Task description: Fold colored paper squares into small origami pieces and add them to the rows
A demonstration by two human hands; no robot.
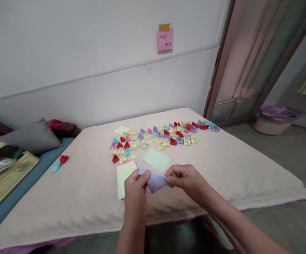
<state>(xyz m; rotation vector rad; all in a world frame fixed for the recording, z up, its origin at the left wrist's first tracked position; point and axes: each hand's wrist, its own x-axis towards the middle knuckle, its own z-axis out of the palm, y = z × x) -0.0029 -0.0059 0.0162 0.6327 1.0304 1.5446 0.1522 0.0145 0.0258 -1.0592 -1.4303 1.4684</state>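
A partly folded sheet of purple origami paper (156, 181) is held between both hands above the near part of the table. My left hand (137, 192) pinches its left end, thumb on top. At the paper's right end, my right hand (184, 178) grips the edge between thumb and curled fingers. Just behind it lies a flat pale green sheet (157, 159). A stack of coloured paper (124, 174), pale yellow on top, sits beside my left hand. Farther back, several small folded paper boats (166, 134) in red, yellow, purple and blue stand in rows.
A cream cloth covers the table (89, 183). Two folded pieces, red (63, 159) and light blue (56, 167), lie at its left. Beyond are a grey cushion (36, 135) and a yellow bag (12, 176). A pink note (165, 39) hangs on the wall; a lined basin (271, 121) stands right.
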